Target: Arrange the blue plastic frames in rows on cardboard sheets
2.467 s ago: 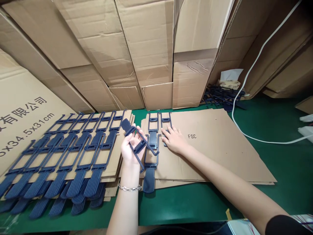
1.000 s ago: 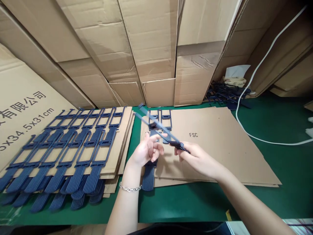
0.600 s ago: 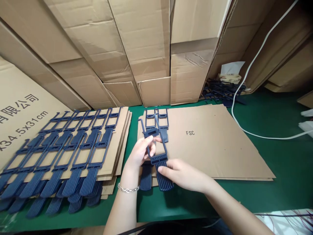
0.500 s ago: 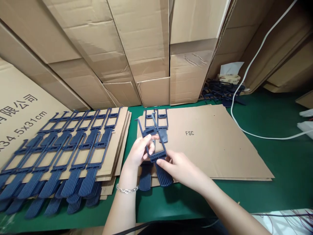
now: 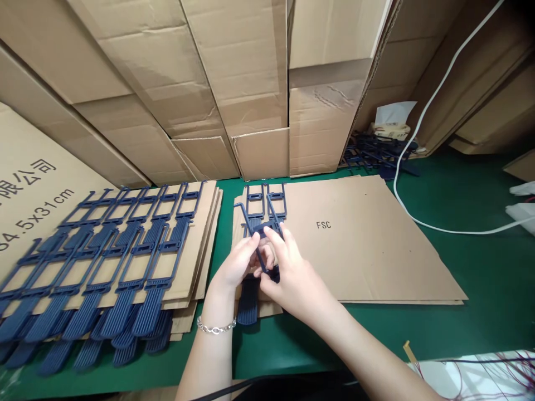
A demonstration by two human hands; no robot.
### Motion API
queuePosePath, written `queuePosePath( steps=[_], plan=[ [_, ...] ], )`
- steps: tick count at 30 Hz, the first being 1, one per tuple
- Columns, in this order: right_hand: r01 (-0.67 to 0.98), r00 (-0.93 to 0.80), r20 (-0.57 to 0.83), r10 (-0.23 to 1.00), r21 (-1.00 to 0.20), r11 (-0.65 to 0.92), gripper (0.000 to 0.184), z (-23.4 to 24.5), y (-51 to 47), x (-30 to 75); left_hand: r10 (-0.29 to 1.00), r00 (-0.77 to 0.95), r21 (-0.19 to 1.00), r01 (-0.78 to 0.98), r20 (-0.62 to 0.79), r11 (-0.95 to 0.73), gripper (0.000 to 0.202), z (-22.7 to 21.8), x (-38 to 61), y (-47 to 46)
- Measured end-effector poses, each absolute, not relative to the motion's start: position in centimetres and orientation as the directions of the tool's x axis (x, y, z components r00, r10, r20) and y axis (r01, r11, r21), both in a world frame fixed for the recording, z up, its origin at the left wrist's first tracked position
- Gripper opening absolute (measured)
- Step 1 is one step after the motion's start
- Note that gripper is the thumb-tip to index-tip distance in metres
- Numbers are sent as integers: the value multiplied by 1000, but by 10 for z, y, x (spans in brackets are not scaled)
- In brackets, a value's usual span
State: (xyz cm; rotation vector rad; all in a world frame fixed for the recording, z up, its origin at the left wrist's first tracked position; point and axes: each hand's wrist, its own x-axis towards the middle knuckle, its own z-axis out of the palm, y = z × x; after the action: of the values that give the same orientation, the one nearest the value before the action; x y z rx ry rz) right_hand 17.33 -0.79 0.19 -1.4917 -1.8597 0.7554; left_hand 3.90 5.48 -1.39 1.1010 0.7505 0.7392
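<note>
Both my hands are closed on one dark blue plastic handle (image 5: pixel 262 229) just above the left edge of a flat cardboard sheet marked FSC (image 5: pixel 368 245). My left hand (image 5: pixel 238 263) pinches its upper crossbar from the left. My right hand (image 5: pixel 292 275) covers its lower part, forefinger on the crossbar. Two like handles (image 5: pixel 267 200) lie fixed at the sheet's top left corner, and the ribbed end of another (image 5: pixel 248 301) sticks out below my hands.
At the left, a stack of cardboard sheets (image 5: pixel 200 245) carries rows of several blue handles (image 5: pixel 104 262). Flattened cartons (image 5: pixel 251 83) lean against the back. A pile of loose handles (image 5: pixel 376 156) and a white cable (image 5: pixel 418 128) lie at the right on the green tabletop (image 5: pixel 480 262).
My right hand took the handle by its ribbed end, swung it down onto the sheet, then slid up over it to meet my left hand at the crossbar.
</note>
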Motion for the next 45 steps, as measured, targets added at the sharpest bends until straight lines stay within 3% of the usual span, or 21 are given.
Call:
queuePosePath(
  steps=[3,5,8,10,14,17,21,26,30,34,36,38,41,45],
  plan=[
    [417,-21,177,984,-893,170,73,-5,-6,182,874,465,948,-193,-140,255,67,-10,39,54],
    [169,105,81,991,-984,62,75,-9,-3,192,952,279,982,-101,-127,161,62,-2,38,48],
    [-224,218,-153,964,-969,-104,78,-14,0,208,997,69,963,271,-17,-2,45,18,37,30],
    [-373,261,-223,939,-920,-115,77,-18,0,217,988,124,826,545,94,-146,40,31,42,21],
    [-455,364,-175,915,-891,11,67,-29,-2,228,901,396,371,821,177,-434,38,28,67,26],
    [-446,409,-137,902,-892,67,62,-35,-5,229,880,463,159,866,106,-475,35,6,87,39],
    [-465,373,-130,919,-883,63,59,-37,-9,226,886,457,81,883,80,-462,34,-19,100,43],
    [-456,321,-109,941,-888,52,63,-31,-12,225,908,409,81,906,97,-416,33,-21,107,37],
    [-411,275,-144,951,-911,-20,64,-29,-11,226,908,410,135,898,87,-419,33,-10,102,43],
    [-275,147,-136,980,-957,-91,60,-33,-12,221,928,331,348,861,168,-370,38,3,76,62],
    [-108,64,-115,991,-988,-107,57,-33,-14,220,931,212,444,832,297,-331,39,6,58,72],
    [180,55,-83,995,-979,-92,59,-28,-17,222,912,89,510,806,401,-302,39,4,40,79],
    [589,97,-13,995,-806,-68,65,-19,-19,227,890,1,560,777,456,-288,38,-4,22,83],
    [847,75,-46,996,-525,-88,66,-13,-21,224,847,93,492,779,524,-389,35,-14,17,81]
  ],
)
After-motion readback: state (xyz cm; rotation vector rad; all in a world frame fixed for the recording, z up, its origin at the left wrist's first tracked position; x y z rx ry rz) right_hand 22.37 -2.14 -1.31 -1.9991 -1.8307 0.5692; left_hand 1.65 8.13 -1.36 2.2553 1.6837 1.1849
